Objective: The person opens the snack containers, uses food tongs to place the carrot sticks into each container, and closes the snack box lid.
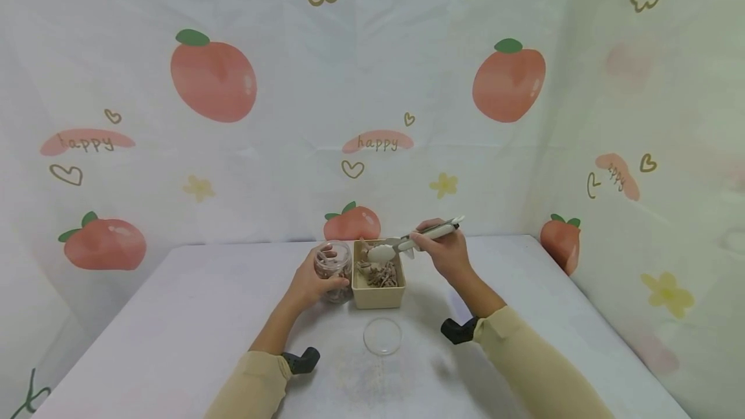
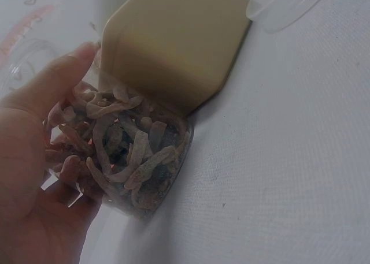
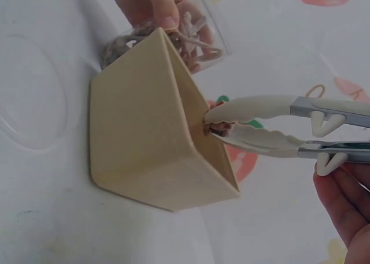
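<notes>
My left hand (image 1: 311,282) grips a clear jar (image 2: 124,154) of brown dried strips, standing on the table against a beige box (image 1: 378,298). My right hand (image 1: 443,247) holds a pair of white and grey tongs (image 3: 260,125) over that box. In the right wrist view the tong tips pinch a small clump of brown strips (image 3: 218,127) at the box's opening. More brown strips (image 1: 381,275) lie inside the box in the head view. The jar's mouth is uncovered and faces up.
A round clear lid (image 1: 382,336) lies on the white table (image 1: 233,315) in front of the box. Behind the table hangs a pale cloth (image 1: 279,173) printed with peaches and flowers. Dark wrist mounts (image 1: 460,330) sit at both cuffs.
</notes>
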Demonstrator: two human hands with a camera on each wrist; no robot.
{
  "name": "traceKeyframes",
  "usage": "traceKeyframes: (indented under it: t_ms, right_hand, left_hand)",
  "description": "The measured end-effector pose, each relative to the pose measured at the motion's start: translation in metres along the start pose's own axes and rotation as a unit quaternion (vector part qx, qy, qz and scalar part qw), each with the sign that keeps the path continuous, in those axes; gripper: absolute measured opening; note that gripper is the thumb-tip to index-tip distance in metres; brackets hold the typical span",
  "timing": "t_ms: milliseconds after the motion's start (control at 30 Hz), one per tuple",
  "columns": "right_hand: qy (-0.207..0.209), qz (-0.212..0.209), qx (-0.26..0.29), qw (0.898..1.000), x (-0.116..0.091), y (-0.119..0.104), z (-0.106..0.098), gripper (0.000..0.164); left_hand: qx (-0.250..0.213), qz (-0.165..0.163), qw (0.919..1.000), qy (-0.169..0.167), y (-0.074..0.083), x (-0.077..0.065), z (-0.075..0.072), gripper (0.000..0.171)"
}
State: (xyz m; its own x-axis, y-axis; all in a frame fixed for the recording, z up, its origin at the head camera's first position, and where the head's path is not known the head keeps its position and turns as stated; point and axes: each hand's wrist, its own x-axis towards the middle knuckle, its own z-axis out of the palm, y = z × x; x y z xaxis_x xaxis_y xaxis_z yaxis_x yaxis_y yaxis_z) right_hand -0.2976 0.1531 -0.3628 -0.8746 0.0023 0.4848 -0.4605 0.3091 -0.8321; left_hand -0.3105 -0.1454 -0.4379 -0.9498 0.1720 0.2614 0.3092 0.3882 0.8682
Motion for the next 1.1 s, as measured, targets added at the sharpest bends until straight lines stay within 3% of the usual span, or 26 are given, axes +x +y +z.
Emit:
traceKeyframes:
  t_ms: [533, 933, 1100]
  right_hand:
    - [0.004, -0.025, 0.083, 0.996, 0.007, -0.035, -0.002, 0.018]
    - [-0.003, -0.057, 0.133, 0.99, 0.009, -0.039, 0.023, 0.017]
    - [-0.019, -0.053, 0.124, 0.991, 0.007, -0.042, 0.034, 0.017]
  left_hand:
    - [-0.007, -0.005, 1.0, -0.001, -0.003, 0.0, 0.0, 0.088]
    - [-0.001, -0.004, 1.0, 0.0, -0.002, 0.001, 0.001, 0.09]
    - [0.002, -0.011, 0.9999, -0.001, 0.0, 0.001, 0.001, 0.093]
